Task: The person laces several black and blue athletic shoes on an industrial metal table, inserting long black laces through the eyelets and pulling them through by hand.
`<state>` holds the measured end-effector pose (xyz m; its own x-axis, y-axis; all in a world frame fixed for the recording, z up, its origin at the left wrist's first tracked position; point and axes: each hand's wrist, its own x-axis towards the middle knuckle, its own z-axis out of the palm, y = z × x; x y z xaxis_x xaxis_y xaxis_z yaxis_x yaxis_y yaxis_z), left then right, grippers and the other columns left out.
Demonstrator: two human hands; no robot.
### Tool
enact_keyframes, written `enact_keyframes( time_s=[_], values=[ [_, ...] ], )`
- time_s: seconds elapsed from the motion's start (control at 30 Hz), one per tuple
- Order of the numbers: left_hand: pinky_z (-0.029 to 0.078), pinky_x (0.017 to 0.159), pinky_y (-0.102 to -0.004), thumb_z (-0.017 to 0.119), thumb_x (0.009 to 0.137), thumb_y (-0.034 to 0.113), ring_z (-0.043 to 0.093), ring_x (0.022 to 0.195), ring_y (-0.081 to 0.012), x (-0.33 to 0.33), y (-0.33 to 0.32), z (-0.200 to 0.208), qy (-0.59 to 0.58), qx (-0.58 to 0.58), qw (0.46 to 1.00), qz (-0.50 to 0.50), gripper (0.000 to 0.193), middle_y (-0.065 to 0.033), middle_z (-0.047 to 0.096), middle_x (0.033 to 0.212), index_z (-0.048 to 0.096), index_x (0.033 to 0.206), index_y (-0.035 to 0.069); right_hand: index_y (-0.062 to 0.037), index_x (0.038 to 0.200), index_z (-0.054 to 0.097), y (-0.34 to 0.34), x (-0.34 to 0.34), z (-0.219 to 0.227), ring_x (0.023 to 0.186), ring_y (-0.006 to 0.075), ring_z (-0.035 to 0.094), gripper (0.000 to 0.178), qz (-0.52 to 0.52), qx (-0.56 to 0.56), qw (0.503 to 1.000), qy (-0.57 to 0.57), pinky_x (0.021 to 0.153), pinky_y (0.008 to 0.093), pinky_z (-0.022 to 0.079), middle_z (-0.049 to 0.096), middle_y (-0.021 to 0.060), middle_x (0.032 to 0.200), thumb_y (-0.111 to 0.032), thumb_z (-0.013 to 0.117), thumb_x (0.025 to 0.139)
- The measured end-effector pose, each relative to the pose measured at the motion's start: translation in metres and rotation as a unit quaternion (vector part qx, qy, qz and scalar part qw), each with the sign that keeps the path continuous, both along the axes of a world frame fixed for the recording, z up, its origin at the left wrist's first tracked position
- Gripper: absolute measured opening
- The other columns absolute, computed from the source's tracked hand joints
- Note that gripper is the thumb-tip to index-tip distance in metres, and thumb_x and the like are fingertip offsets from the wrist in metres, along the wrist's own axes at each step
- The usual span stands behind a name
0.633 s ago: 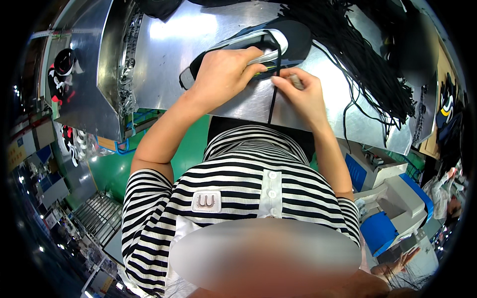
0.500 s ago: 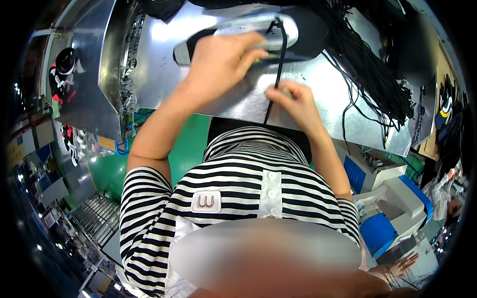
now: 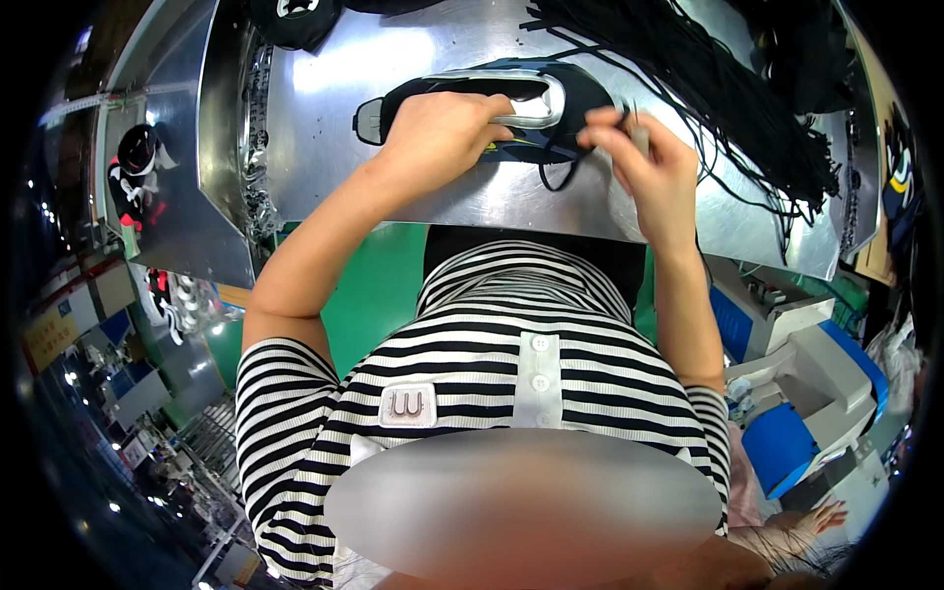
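Observation:
A dark navy shoe upper (image 3: 472,82) lies sideways on the metal table, its opening edged in light grey. Wrapped over its near edge, my left hand (image 3: 442,128) grips it with the fingertips inside the opening. At the shoe's right end my right hand (image 3: 649,157) pinches a black shoelace (image 3: 560,185), which droops in a small loop below the shoe. The right fingertips are smeared by motion. A small greyish thing (image 3: 641,140) shows among those fingers; I cannot make out what it is.
A thick bundle of black laces (image 3: 728,128) spreads over the right of the metal table (image 3: 344,177), strands trailing toward my right hand. Black items (image 3: 295,20) lie at the far left corner. A grey and blue machine (image 3: 787,393) stands at lower right, near another person's hand (image 3: 821,516).
My right hand has moved right and a little away from me; the lace, taut toward me before, now hangs in a loop. The shoe upper has tipped and its opening shows more.

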<state>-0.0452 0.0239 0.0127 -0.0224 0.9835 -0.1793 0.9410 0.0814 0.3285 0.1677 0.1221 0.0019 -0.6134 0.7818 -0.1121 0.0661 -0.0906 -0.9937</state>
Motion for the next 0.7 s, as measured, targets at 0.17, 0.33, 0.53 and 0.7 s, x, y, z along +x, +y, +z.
enact_keyframes(
  time_s=[0.17, 0.33, 0.53, 0.7],
  values=[
    [0.052, 0.067, -0.0398, 0.060, 0.094, 0.022, 0.066, 0.080, -0.0302, 0.018, 0.004, 0.019, 0.031, 0.103, 0.994, -0.024, 0.022, -0.0104, 0.066, 0.089, 0.067, 0.107, 0.005, -0.0009, 0.097, 0.074, 0.017, -0.030, -0.022, 0.071, 0.0025, 0.058, 0.014, -0.025, 0.023, 0.995, 0.090, 0.065, 0.0181, 0.045, 0.070, -0.0018, 0.079, -0.010, 0.073, 0.086],
    [0.052, 0.067, -0.0402, 0.062, 0.093, 0.026, 0.066, 0.077, -0.0317, 0.025, 0.018, 0.021, 0.019, 0.039, 0.999, -0.017, 0.022, -0.0107, 0.068, 0.085, 0.069, 0.102, 0.007, -0.0037, 0.094, 0.074, 0.027, -0.040, -0.025, 0.068, 0.0029, 0.057, 0.013, -0.006, 0.095, 0.993, 0.065, 0.062, 0.0208, 0.045, 0.070, 0.0003, 0.076, -0.013, 0.075, 0.085],
    [0.050, 0.060, -0.0422, 0.066, 0.088, 0.033, 0.064, 0.065, -0.0319, 0.024, 0.033, 0.007, -0.027, -0.004, 0.999, 0.032, 0.025, -0.0120, 0.065, 0.066, 0.070, 0.084, 0.009, -0.0026, 0.106, 0.065, 0.034, -0.042, -0.042, 0.076, 0.0267, 0.069, 0.044, -0.036, 0.152, 0.988, -0.008, 0.071, 0.0338, 0.053, 0.072, 0.0121, 0.089, -0.035, 0.079, 0.080],
    [0.049, 0.061, -0.0338, 0.070, 0.088, 0.026, 0.062, 0.061, -0.0252, 0.016, 0.040, 0.000, -0.050, -0.024, 0.998, 0.029, 0.023, -0.0139, 0.065, 0.071, 0.072, 0.094, 0.004, -0.0005, 0.107, 0.058, 0.011, -0.009, -0.039, 0.072, 0.0270, 0.069, 0.025, -0.020, 0.104, 0.994, -0.024, 0.065, 0.0359, 0.052, 0.069, 0.0139, 0.080, -0.018, 0.067, 0.091]
  ],
)
